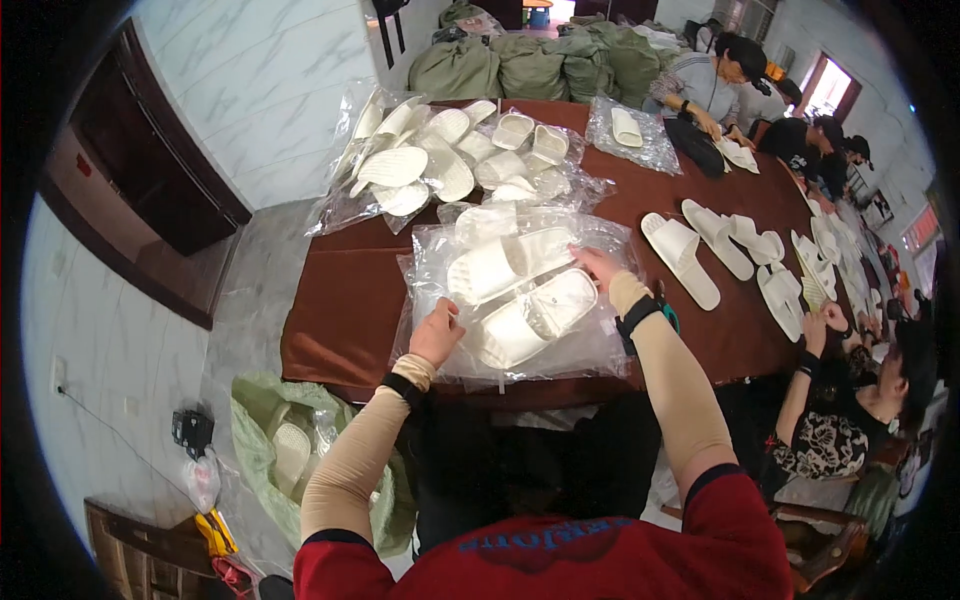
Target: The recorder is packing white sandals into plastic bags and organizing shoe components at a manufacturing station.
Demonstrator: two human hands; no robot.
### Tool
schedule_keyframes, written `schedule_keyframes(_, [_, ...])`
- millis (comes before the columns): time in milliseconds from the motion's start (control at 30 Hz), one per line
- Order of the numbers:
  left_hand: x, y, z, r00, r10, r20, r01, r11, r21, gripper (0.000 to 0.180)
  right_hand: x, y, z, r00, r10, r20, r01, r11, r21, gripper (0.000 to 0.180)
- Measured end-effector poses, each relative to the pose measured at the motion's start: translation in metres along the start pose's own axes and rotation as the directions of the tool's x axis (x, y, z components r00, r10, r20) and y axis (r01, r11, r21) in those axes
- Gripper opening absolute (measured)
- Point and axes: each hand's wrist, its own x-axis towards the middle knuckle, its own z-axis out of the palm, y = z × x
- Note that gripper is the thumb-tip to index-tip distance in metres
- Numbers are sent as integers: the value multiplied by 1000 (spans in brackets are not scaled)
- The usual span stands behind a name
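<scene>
In front of me a pair of white slippers lies side by side, slanted, on clear plastic bags at the table's near edge. The farther slipper [490, 272] and the nearer slipper [510, 332] both have broad straps. My left hand [436, 334] is closed at the left of the pair, its fingertips pinching the clear plastic bag [425, 280]. At the right end of the farther slipper, my right hand [600, 268] has thumb and fingers closed on its tip. The exact grip is partly hidden.
Bagged slippers [440, 160] are heaped at the far left of the brown-covered table [330, 320]. Loose slippers [680, 260] lie to the right. A green sack [255, 430] holding slippers stands by my left side. Co-workers sit along the right; full sacks [455, 70] line the back.
</scene>
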Motion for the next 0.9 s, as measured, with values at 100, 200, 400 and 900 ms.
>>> schedule_keyframes(100, [4, -1, 3, 1000, 4, 13, -2, 990, -142, 31, -2, 15, -5, 993, -69, -96, 77, 993, 84, 31])
schedule_keyframes(200, [3, 11, -6, 999, -40, 16, 43, 959, -281, 28, -1, 16, -9, 993, 5, -122, 20, 978, 208, 27])
schedule_keyframes(400, [0, 12, -31, 971, 146, -192, -201, 930, -309, 31, -13, 24, -28, 989, 147, 1, -142, 953, 268, 33])
schedule_keyframes(900, [31, 13, -13, 926, 376, 42, -379, 921, 88, 82, -48, 1, 21, 737, -576, 353, 508, 127, -852, 71])
